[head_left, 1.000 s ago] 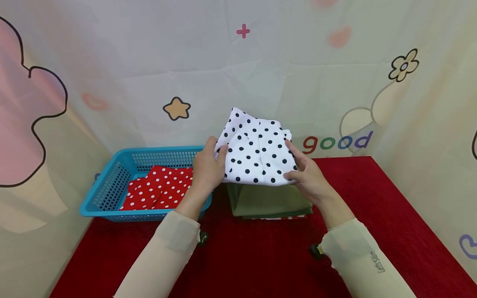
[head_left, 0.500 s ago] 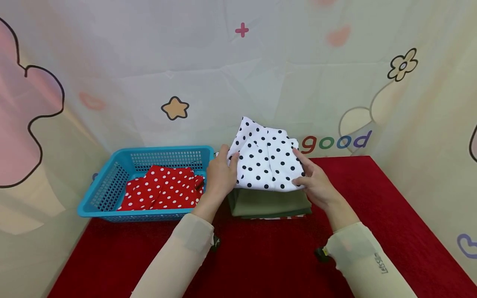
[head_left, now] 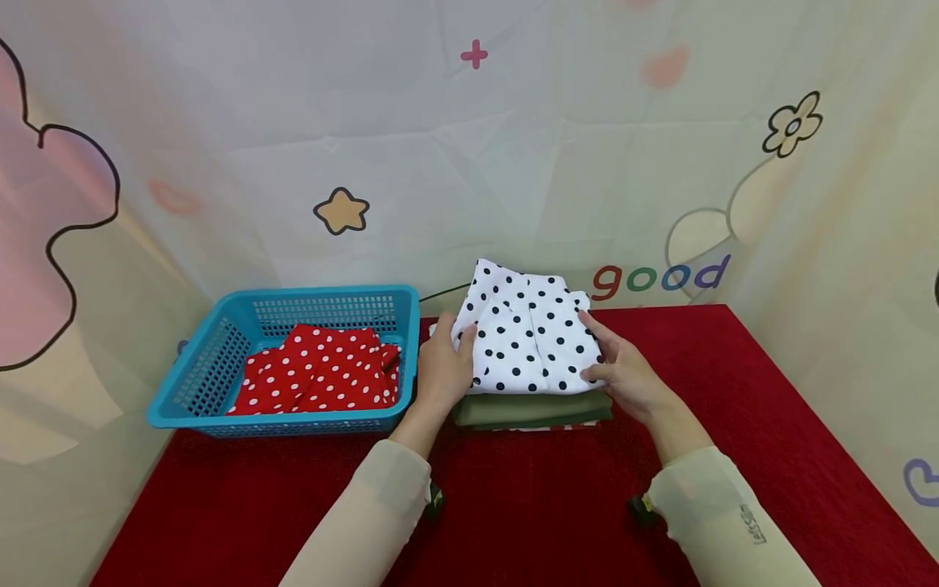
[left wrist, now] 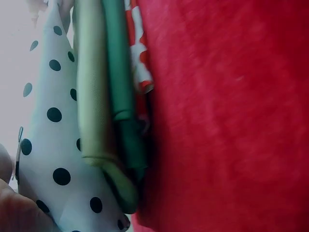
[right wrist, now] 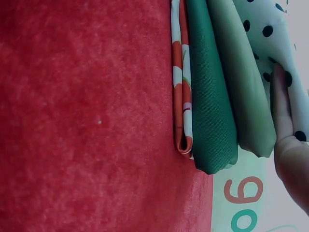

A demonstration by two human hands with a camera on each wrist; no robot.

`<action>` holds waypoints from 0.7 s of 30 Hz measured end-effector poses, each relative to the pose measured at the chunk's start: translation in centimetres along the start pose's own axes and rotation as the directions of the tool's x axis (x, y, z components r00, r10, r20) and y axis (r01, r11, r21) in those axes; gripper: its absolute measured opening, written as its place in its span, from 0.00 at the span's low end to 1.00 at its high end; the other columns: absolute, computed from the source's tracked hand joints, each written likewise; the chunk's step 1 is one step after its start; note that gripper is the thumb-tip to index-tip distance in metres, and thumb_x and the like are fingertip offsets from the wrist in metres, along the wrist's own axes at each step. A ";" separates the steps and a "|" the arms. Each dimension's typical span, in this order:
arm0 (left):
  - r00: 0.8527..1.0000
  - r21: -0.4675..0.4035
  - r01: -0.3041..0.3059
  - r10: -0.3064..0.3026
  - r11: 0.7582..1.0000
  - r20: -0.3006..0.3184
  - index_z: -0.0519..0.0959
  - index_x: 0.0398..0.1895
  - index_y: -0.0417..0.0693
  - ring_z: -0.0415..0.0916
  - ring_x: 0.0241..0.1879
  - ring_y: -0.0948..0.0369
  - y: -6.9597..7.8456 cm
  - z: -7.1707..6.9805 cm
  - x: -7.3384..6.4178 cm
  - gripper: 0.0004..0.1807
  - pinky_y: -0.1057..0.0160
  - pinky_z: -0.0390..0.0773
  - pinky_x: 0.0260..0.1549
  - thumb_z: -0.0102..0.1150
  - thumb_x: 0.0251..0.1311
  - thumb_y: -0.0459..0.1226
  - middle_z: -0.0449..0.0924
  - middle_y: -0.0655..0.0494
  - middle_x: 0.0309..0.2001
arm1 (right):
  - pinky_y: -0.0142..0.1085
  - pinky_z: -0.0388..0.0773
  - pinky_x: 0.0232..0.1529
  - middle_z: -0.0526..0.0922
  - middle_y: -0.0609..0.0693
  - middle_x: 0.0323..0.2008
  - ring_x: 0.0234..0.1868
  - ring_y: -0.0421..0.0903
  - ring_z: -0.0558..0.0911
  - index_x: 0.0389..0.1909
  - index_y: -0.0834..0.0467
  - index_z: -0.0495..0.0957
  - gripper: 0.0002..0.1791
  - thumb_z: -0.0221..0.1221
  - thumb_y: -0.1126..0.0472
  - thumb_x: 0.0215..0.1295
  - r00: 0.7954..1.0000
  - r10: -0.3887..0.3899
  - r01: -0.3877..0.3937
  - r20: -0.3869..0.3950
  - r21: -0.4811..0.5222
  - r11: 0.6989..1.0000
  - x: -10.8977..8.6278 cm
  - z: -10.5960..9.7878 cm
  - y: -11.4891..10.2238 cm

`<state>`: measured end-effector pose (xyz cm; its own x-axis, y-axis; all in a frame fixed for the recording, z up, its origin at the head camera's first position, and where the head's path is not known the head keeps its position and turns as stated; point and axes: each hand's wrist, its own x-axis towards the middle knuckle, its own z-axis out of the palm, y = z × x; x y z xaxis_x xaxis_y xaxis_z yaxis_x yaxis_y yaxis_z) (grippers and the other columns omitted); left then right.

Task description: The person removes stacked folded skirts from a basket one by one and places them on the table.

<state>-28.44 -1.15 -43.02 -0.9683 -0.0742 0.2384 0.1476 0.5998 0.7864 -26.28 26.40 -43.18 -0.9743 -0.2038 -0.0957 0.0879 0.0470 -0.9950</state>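
Observation:
A folded white cloth with black polka dots [head_left: 528,346] lies level over a stack of folded fabric. My left hand [head_left: 444,371] grips its left edge, thumb on top. At the right edge my right hand [head_left: 632,379] holds it, and in the right wrist view fingers [right wrist: 281,99] reach under the white layer. Directly below comes an olive-green folded cloth [head_left: 543,406], then a dark green one [right wrist: 210,92]. At the bottom sits a red-and-white patterned cloth [right wrist: 181,92]. Whether the white cloth's full weight rests on the stack, I cannot tell.
Left of the stack stands a blue plastic basket [head_left: 157,408] with a red, white-dotted cloth [head_left: 323,371] inside. Everything is on a red table covering [head_left: 528,505]. A printed curtain [head_left: 411,122] hangs close behind.
Both hands have lowered the white dotted cloth and shifted it slightly right, down onto the green stack. More of the basket's right side now shows.

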 end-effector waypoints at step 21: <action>0.984 0.041 0.112 -0.117 0.993 0.136 0.68 0.76 0.45 0.71 0.67 0.41 -1.8 0.8 -1.0 0.27 0.41 0.73 0.66 0.51 0.75 0.34 0.73 0.39 0.69 | 0.41 0.76 0.67 0.53 0.64 0.81 0.70 0.61 0.66 0.84 0.53 0.50 0.49 0.59 0.74 0.63 0.996 0.014 -0.052 -0.091 -0.424 0.904 -0.6 0.0 -0.3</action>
<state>-27.94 -1.56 -45.12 -0.9973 -0.0349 0.0652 0.0295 0.6199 0.7842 -25.70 26.53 -42.85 -0.9878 -0.1134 -0.1068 0.0417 0.4681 -0.8827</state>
